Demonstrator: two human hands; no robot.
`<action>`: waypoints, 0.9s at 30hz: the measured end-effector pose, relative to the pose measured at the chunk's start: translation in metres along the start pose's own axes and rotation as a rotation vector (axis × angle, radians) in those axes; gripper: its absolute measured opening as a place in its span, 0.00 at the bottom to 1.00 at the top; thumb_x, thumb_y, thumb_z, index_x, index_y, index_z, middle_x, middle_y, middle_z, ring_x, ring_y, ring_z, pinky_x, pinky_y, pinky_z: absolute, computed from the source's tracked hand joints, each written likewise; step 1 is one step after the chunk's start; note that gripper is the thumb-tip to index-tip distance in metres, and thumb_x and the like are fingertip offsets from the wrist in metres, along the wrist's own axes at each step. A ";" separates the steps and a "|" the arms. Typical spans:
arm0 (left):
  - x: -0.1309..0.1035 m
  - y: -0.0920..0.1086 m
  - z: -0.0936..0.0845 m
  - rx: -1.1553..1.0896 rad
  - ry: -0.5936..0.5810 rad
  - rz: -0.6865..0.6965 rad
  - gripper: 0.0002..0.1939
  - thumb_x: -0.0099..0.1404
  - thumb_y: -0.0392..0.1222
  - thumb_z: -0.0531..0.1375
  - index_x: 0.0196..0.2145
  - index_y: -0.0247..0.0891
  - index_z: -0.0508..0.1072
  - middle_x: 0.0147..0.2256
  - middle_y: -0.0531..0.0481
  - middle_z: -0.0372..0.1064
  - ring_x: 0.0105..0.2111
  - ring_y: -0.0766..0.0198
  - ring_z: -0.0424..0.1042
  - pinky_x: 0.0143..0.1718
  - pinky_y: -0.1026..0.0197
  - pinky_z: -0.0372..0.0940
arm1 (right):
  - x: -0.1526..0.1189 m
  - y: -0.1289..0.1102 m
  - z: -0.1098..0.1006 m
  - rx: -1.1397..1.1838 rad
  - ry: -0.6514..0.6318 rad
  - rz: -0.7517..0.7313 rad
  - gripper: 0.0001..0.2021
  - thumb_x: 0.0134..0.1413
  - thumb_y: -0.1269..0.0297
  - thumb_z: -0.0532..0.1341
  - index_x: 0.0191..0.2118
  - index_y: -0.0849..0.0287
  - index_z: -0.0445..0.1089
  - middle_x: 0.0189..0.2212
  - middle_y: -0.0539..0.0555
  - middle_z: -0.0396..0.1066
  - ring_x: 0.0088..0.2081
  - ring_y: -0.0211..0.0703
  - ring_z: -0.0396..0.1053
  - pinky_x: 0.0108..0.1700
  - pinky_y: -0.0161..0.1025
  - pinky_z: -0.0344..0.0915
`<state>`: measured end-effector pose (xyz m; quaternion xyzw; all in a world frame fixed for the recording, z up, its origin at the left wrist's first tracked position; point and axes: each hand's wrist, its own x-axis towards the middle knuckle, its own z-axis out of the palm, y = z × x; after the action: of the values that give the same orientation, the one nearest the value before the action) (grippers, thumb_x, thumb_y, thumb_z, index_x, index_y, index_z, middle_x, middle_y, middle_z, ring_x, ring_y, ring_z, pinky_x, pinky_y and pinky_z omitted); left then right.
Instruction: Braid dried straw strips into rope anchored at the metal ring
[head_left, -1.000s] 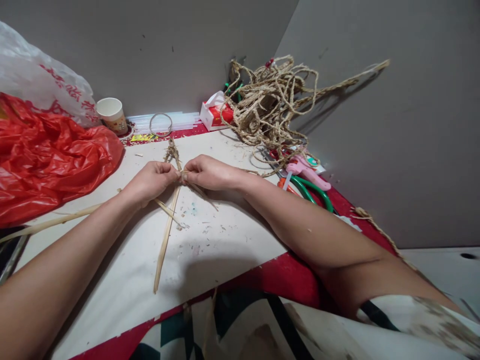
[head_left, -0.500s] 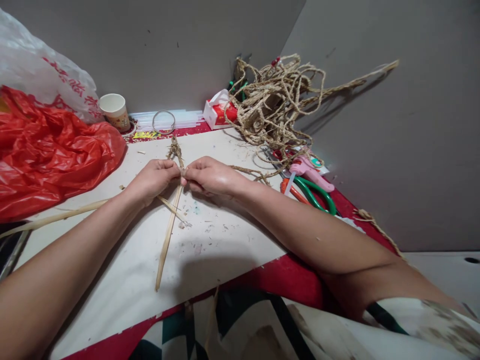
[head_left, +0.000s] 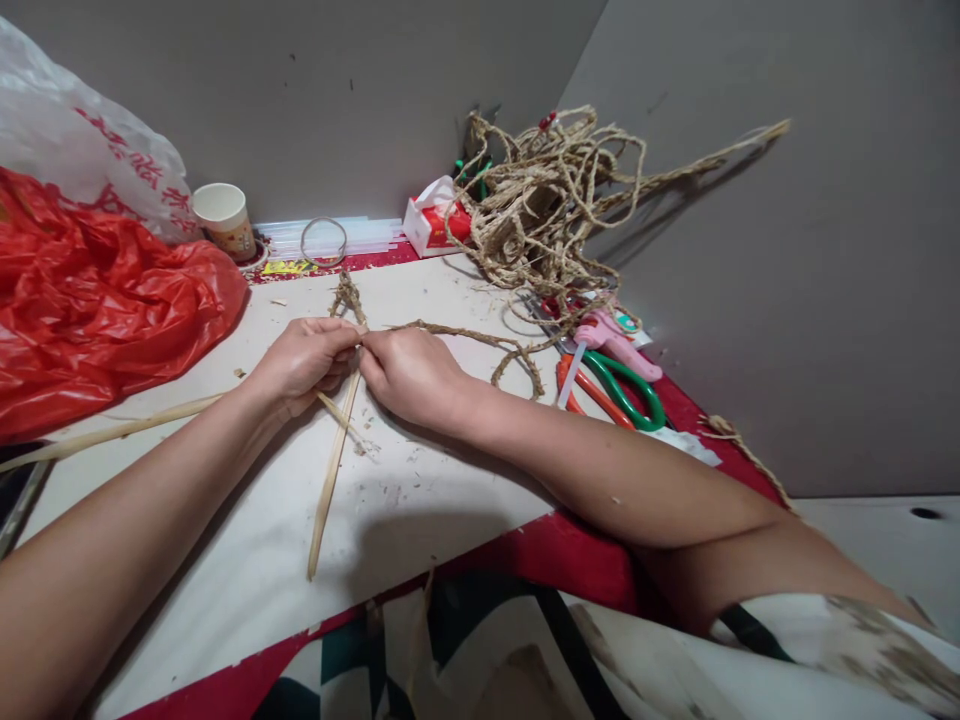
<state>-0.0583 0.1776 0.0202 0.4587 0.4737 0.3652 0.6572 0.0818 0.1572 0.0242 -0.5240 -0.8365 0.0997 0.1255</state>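
Note:
Both my hands meet over the white board (head_left: 450, 480), pinching a cord of twisted straw. My left hand (head_left: 304, 365) is closed on it, thumb against fingers. From the other side my right hand (head_left: 409, 375) is closed at the same spot, back of the hand upward. Above the fingers shows the knotted end of the straw cord (head_left: 347, 296). A flat pale straw strip (head_left: 330, 500) hangs down from the grip toward me. Another long strip (head_left: 150, 423) runs left beneath my left wrist. The exact pinch point is hidden by the fingers.
A large tangle of straw rope (head_left: 547, 200) stands at the back right. Near it lie a pink glue gun (head_left: 611, 340), green-handled scissors (head_left: 634, 395) and a tissue pack (head_left: 435, 220). A paper cup (head_left: 225, 220) and red plastic bag (head_left: 112, 310) are at the left.
My right hand has rolled over, its back now turned more upward and its fingers lower. More of the rope behind it shows. My left hand keeps its pinch.

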 end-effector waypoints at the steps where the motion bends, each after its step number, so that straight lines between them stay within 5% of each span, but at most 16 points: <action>1: 0.000 0.000 0.000 -0.003 -0.005 -0.006 0.15 0.54 0.32 0.60 0.15 0.35 0.58 0.13 0.59 0.45 0.11 0.78 0.43 0.12 0.71 0.38 | -0.001 -0.001 0.000 -0.022 -0.013 -0.015 0.17 0.60 0.66 0.47 0.40 0.64 0.72 0.35 0.62 0.75 0.35 0.48 0.71 0.35 0.40 0.58; 5: -0.001 0.002 -0.002 0.003 -0.017 -0.041 0.09 0.55 0.32 0.59 0.19 0.32 0.65 0.12 0.60 0.44 0.11 0.78 0.42 0.12 0.72 0.37 | -0.010 -0.008 -0.008 -0.021 -0.115 -0.159 0.15 0.60 0.67 0.47 0.38 0.65 0.71 0.32 0.61 0.74 0.29 0.43 0.67 0.32 0.38 0.55; 10: -0.002 0.004 -0.007 -0.016 -0.034 -0.064 0.04 0.56 0.33 0.58 0.24 0.31 0.70 0.13 0.61 0.44 0.11 0.78 0.41 0.12 0.72 0.38 | -0.022 -0.010 -0.048 0.290 -0.531 -0.480 0.14 0.58 0.62 0.55 0.25 0.63 0.69 0.20 0.49 0.65 0.22 0.31 0.55 0.27 0.32 0.51; 13: 0.000 0.003 -0.010 -0.015 -0.046 -0.054 0.04 0.56 0.33 0.59 0.24 0.32 0.69 0.13 0.61 0.44 0.11 0.78 0.42 0.12 0.72 0.38 | -0.014 0.002 -0.061 0.535 -0.269 -0.321 0.16 0.60 0.61 0.54 0.23 0.63 0.66 0.17 0.47 0.61 0.21 0.30 0.55 0.26 0.31 0.51; 15: 0.000 0.003 -0.012 -0.014 -0.066 -0.064 0.05 0.57 0.34 0.60 0.24 0.31 0.69 0.13 0.61 0.44 0.12 0.78 0.42 0.12 0.72 0.38 | -0.001 0.014 -0.058 0.603 -0.003 -0.136 0.15 0.60 0.63 0.53 0.24 0.64 0.65 0.18 0.48 0.62 0.21 0.30 0.57 0.26 0.31 0.52; 17: 0.001 0.003 -0.012 -0.013 -0.083 -0.078 0.05 0.57 0.35 0.60 0.25 0.31 0.70 0.14 0.61 0.44 0.12 0.78 0.41 0.12 0.72 0.38 | 0.012 0.026 -0.047 0.615 0.121 -0.013 0.13 0.59 0.64 0.55 0.25 0.64 0.65 0.19 0.49 0.64 0.22 0.31 0.58 0.26 0.31 0.54; 19: 0.001 0.004 -0.012 -0.011 -0.085 -0.082 0.05 0.58 0.35 0.60 0.25 0.31 0.69 0.14 0.61 0.43 0.12 0.78 0.41 0.12 0.72 0.37 | 0.021 0.034 -0.033 0.636 0.089 0.045 0.13 0.57 0.62 0.57 0.25 0.64 0.66 0.19 0.50 0.65 0.22 0.32 0.59 0.26 0.32 0.54; 24: 0.001 0.003 -0.011 -0.002 -0.078 -0.078 0.06 0.58 0.33 0.59 0.23 0.32 0.68 0.13 0.61 0.43 0.11 0.78 0.41 0.11 0.73 0.38 | 0.024 0.034 -0.011 0.846 -0.229 0.133 0.15 0.58 0.55 0.57 0.29 0.63 0.68 0.21 0.51 0.68 0.20 0.33 0.62 0.23 0.31 0.56; 27: 0.000 0.007 -0.013 -0.006 -0.076 -0.074 0.06 0.58 0.33 0.58 0.24 0.31 0.69 0.13 0.61 0.43 0.11 0.78 0.41 0.11 0.73 0.38 | 0.025 0.035 -0.013 0.808 -0.160 0.134 0.13 0.57 0.59 0.57 0.30 0.64 0.69 0.22 0.51 0.69 0.22 0.32 0.63 0.24 0.30 0.57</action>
<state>-0.0709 0.1832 0.0251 0.4525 0.4639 0.3244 0.6891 0.1048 0.1951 0.0284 -0.4764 -0.7014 0.4682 0.2489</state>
